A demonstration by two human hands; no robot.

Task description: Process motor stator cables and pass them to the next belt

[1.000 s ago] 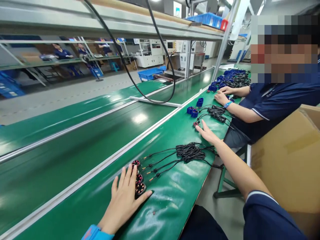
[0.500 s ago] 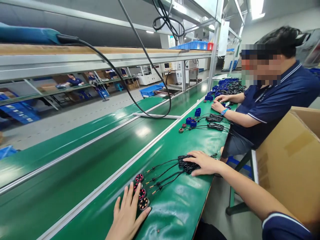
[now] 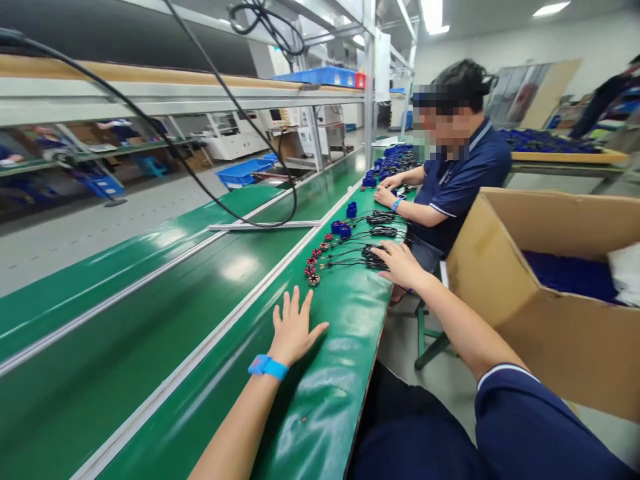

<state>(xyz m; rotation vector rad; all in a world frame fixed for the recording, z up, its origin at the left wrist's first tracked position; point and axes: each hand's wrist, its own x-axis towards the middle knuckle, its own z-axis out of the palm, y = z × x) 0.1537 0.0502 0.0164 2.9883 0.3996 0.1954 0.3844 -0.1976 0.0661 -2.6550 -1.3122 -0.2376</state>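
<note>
My left hand is open over the green mat, fingers spread. Just beyond its fingertips, small round parts with red and copper-coloured windings, like motor stators, lie in a short row. My right hand is also open, its fingers extended onto the near side of a bundle of black cables. Thin cable ends run left from the bundle towards the stators. Right behind lie more coiled black cables and a few blue plastic housings.
A co-worker sits farther along the bench, hands near a heap of blue parts and cables. A white rail borders the mat on the left. On the right stands an open cardboard box. A black cable hangs above the bench.
The stators and cable bundle have slid away along the mat, up to the farther set. My left hand now lies behind the stators, and my right hand stays at the cables. The view has turned right.
</note>
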